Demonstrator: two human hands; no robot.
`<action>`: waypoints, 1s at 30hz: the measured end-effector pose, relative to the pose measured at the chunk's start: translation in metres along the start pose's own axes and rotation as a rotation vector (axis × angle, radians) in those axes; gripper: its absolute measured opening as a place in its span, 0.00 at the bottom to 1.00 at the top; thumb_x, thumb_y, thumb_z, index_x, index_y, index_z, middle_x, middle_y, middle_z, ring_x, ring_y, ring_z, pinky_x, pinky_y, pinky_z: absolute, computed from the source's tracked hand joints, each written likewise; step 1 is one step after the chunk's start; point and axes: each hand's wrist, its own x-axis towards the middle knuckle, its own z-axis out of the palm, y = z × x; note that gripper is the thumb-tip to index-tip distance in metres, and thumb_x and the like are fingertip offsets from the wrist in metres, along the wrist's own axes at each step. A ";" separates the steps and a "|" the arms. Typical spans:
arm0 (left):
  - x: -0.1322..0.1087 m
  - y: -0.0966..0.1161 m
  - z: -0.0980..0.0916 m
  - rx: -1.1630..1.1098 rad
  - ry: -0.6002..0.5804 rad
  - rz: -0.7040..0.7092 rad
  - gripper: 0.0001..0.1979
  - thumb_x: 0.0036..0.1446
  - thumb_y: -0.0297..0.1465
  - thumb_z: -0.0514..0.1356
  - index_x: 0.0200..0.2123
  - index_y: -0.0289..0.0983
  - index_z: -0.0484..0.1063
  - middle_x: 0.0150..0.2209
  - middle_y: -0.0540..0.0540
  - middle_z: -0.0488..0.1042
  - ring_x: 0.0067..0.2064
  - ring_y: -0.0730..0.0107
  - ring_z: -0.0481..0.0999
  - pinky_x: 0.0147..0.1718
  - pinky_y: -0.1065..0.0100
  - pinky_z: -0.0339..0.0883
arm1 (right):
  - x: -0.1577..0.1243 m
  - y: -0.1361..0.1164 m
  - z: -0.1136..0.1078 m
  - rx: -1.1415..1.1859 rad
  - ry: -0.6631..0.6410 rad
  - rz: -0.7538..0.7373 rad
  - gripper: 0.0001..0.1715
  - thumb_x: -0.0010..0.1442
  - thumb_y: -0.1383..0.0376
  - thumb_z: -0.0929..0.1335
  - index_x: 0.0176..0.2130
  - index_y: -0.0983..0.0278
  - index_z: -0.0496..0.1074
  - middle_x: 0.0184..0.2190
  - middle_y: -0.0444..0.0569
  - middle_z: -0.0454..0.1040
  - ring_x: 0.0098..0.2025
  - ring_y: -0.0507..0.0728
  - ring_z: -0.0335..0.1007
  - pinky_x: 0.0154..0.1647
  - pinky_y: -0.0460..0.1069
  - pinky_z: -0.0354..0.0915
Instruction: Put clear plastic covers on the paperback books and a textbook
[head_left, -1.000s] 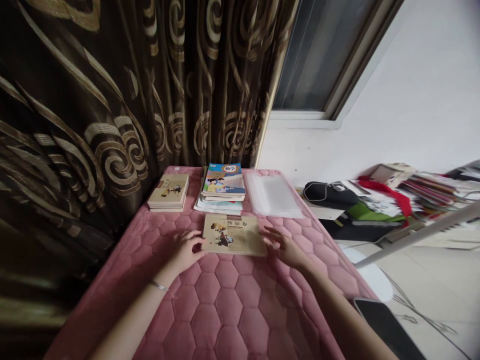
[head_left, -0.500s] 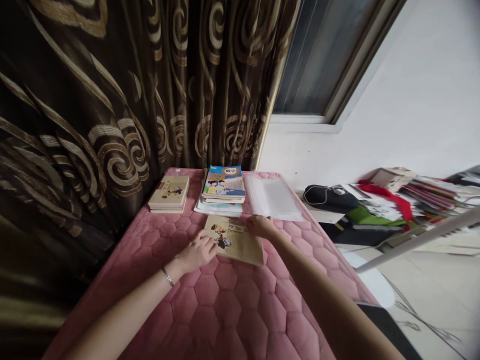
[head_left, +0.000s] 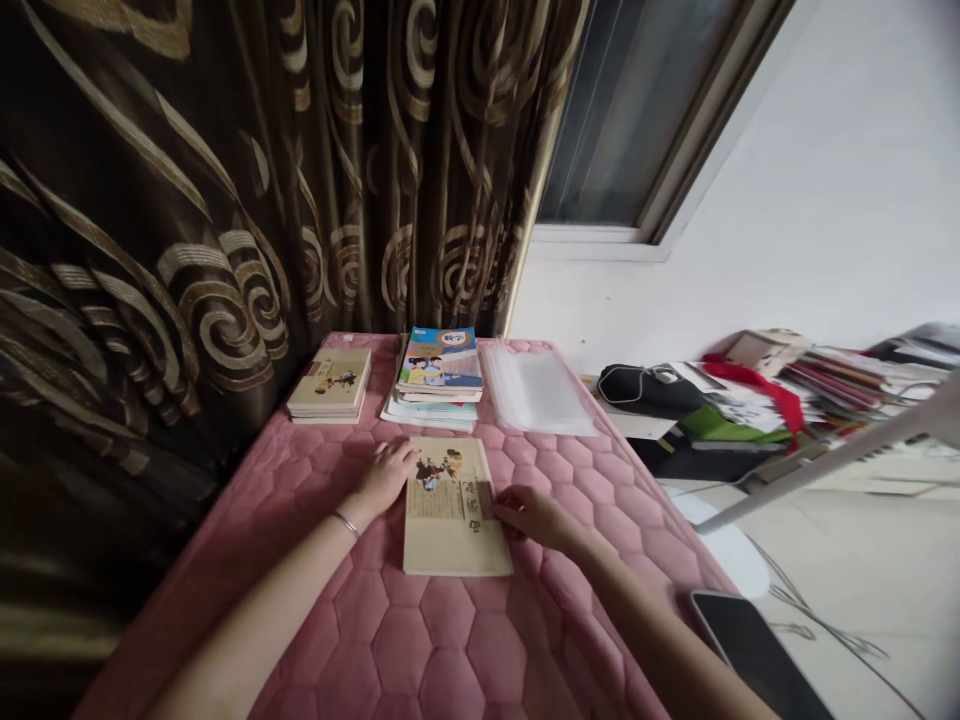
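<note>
Flat beige paperback book (head_left: 454, 515), dark figure drawing on cover, lying on pink hexagon-quilted cloth (head_left: 427, 650), between the two hands. Left hand (head_left: 388, 475) at its upper left edge, fingertips touching; cannot tell whether it pinches. Right hand (head_left: 534, 515) at the middle of the right edge, fingers bunched close; pinch or mere contact, cannot tell. Cover's large black characters run sideways, too blurred to read. Beyond: blue-topped stack of paper books (head_left: 440, 375), upper cover reading 数学. Left of it, low stack of beige paperbacks (head_left: 330, 385), lettering illegible.
</note>
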 end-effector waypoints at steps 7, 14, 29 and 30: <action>-0.029 0.020 0.024 -0.537 0.151 -0.529 0.20 0.56 0.19 0.52 0.50 0.36 0.71 0.47 0.40 0.77 0.47 0.61 0.77 0.49 0.57 0.70 | 0.013 0.006 0.009 0.237 0.166 0.103 0.20 0.56 0.56 0.68 0.45 0.65 0.73 0.30 0.48 0.79 0.27 0.55 0.75 0.22 0.45 0.69; -0.025 0.014 0.030 -0.867 0.144 -0.552 0.18 0.58 0.24 0.54 0.51 0.36 0.72 0.48 0.42 0.78 0.52 0.60 0.75 0.53 0.55 0.69 | 0.023 0.002 0.013 0.091 0.125 0.071 0.14 0.58 0.59 0.66 0.31 0.65 0.77 0.22 0.45 0.77 0.25 0.52 0.72 0.22 0.43 0.66; -0.004 0.012 0.040 -0.818 0.141 -0.628 0.23 0.56 0.17 0.50 0.53 0.32 0.70 0.52 0.38 0.75 0.53 0.62 0.75 0.54 0.57 0.68 | 0.033 -0.029 0.000 -0.182 0.287 0.095 0.14 0.58 0.61 0.67 0.25 0.61 0.78 0.23 0.47 0.78 0.27 0.55 0.73 0.25 0.46 0.62; -0.006 0.013 0.039 -0.807 0.145 -0.618 0.22 0.56 0.18 0.50 0.53 0.33 0.70 0.52 0.40 0.75 0.53 0.62 0.74 0.54 0.57 0.67 | 0.031 -0.029 0.002 -0.179 0.298 0.081 0.14 0.59 0.61 0.66 0.27 0.61 0.78 0.25 0.47 0.79 0.29 0.56 0.74 0.27 0.46 0.64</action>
